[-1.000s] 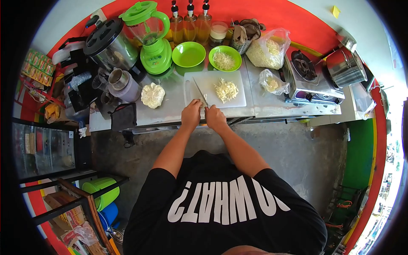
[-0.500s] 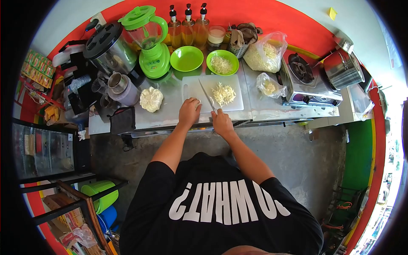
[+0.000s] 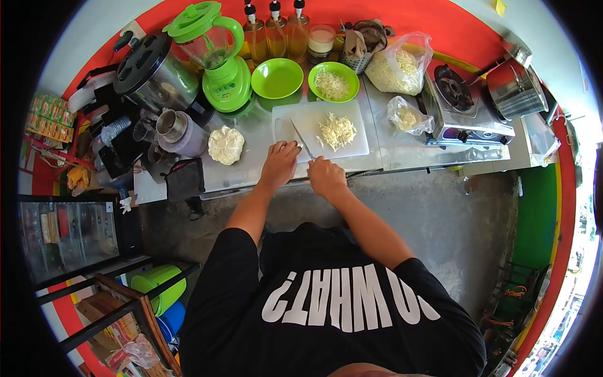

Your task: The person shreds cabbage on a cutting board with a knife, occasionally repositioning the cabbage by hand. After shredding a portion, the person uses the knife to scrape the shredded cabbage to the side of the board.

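Note:
My right hand (image 3: pixel 328 176) is wrapped round the handle of a knife (image 3: pixel 299 136), whose blade slants up and left over the white cutting board (image 3: pixel 286 115). At the board's lower left edge, my left hand (image 3: pixel 281 162) is closed with its fingers curled. Whether anything is under those fingertips I cannot make out. Pale shredded cabbage (image 3: pixel 338 131) lies heaped on the board, right of the blade. Behind the board stands a green bowl (image 3: pixel 356 87) with more pale shreds in it. A pale whole cabbage (image 3: pixel 225 145) sits left of my left hand.
Another green bowl (image 3: pixel 276 78) stands beside the green blender (image 3: pixel 226 85). Several pump bottles (image 3: pixel 275 38) line the red wall. To the right are a bag of shreds (image 3: pixel 394 70), a smaller bag (image 3: pixel 409 117) and a gas stove (image 3: pixel 461 119). A dark pouch (image 3: pixel 184 178) overhangs the counter edge.
The view has shifted slightly. Relative to the board, the knife and my right hand have moved a little left and toward me. My left hand remains at the board's lower left edge.

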`<state>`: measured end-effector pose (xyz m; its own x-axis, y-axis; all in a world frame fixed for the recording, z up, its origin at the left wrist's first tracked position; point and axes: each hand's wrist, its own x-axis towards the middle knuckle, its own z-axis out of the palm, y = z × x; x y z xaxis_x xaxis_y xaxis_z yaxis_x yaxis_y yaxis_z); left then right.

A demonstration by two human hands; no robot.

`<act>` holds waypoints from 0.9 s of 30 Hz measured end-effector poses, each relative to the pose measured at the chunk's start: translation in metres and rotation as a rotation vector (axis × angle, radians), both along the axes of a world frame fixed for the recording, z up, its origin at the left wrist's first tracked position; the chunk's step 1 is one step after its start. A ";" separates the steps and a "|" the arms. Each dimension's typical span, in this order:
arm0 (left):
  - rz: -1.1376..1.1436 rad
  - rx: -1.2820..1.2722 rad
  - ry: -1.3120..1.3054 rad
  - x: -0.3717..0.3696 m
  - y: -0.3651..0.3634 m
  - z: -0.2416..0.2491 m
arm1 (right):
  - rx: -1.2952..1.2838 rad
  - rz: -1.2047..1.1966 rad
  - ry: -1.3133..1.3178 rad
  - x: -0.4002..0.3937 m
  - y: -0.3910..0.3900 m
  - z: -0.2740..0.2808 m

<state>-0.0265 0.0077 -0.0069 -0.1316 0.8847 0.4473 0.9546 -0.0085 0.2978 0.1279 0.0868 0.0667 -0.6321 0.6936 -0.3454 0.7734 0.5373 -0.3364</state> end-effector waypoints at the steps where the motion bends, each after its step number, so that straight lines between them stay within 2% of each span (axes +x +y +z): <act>1: -0.007 -0.006 -0.004 -0.002 0.002 -0.002 | -0.014 -0.004 -0.010 -0.002 -0.001 0.000; 4: -0.026 -0.068 -0.113 -0.006 0.005 -0.010 | -0.025 -0.052 0.021 -0.005 -0.005 -0.018; 8: -0.065 -0.011 -0.156 -0.010 0.010 -0.013 | -0.047 -0.125 -0.018 -0.016 -0.007 -0.040; 12: -0.021 -0.048 -0.259 -0.009 0.009 -0.008 | -0.038 -0.098 0.031 -0.027 0.004 -0.031; 16: -0.013 -0.054 -0.277 -0.008 0.008 -0.004 | -0.028 -0.090 0.006 -0.020 -0.007 -0.020; 19: 0.000 0.013 -0.255 -0.008 0.009 -0.007 | -0.078 -0.139 -0.046 -0.019 -0.012 -0.032; 22: 0.015 0.019 -0.227 -0.009 0.008 -0.010 | -0.034 -0.080 -0.008 -0.029 0.001 -0.034; 27: 0.105 -0.082 -0.189 -0.008 0.008 -0.010 | -0.048 -0.082 -0.014 -0.031 -0.003 -0.024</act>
